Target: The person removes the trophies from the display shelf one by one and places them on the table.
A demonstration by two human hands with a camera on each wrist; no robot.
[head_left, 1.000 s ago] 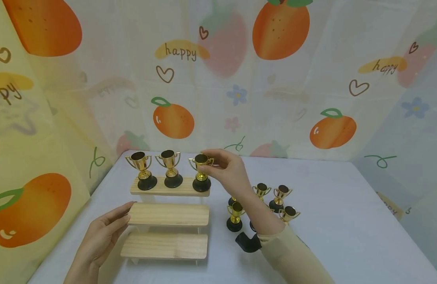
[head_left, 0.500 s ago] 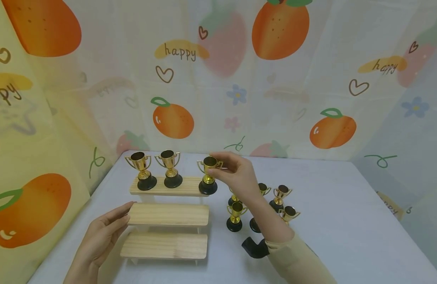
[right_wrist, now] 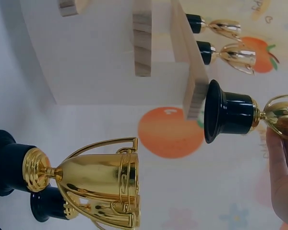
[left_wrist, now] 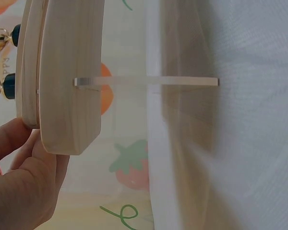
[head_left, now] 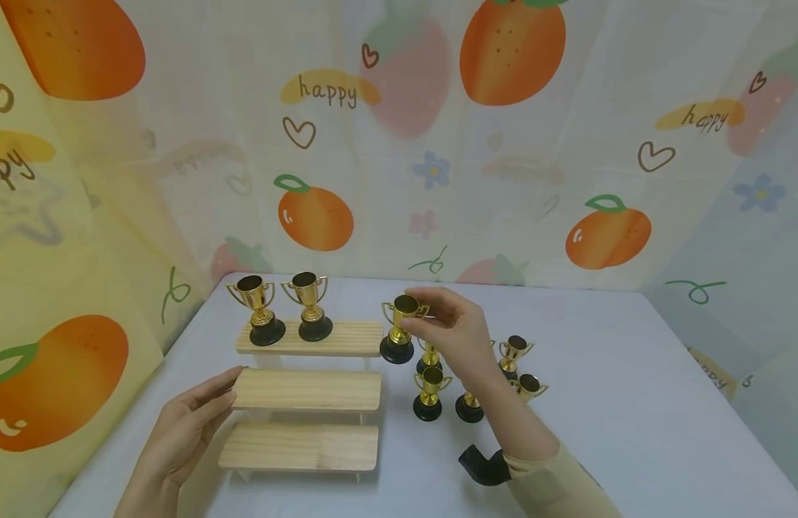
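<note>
My right hand [head_left: 460, 334] pinches a small gold trophy [head_left: 399, 334] by its cup, just off the right end of the top step. In the right wrist view, the held trophy's black base [right_wrist: 235, 112] hangs beside the board end. My left hand [head_left: 185, 432] grips the left end of the middle step on a three-step wooden display stand [head_left: 308, 391]. From the left wrist view, its thumb and fingers [left_wrist: 19, 158] meet the board end. Two trophies [head_left: 259, 316] [head_left: 311, 311] stand upright on the top step.
Several more trophies [head_left: 429, 396] stand on the white table [head_left: 632, 417] right of the stand, some partly hidden by my right forearm. A black piece [head_left: 484, 466] sits at the right wrist. A fruit-print cloth [head_left: 522, 165] hangs behind.
My right hand has lifted the third trophy off the right end of the top step and carried it right and slightly nearer. The left hand stays on the middle step.
</note>
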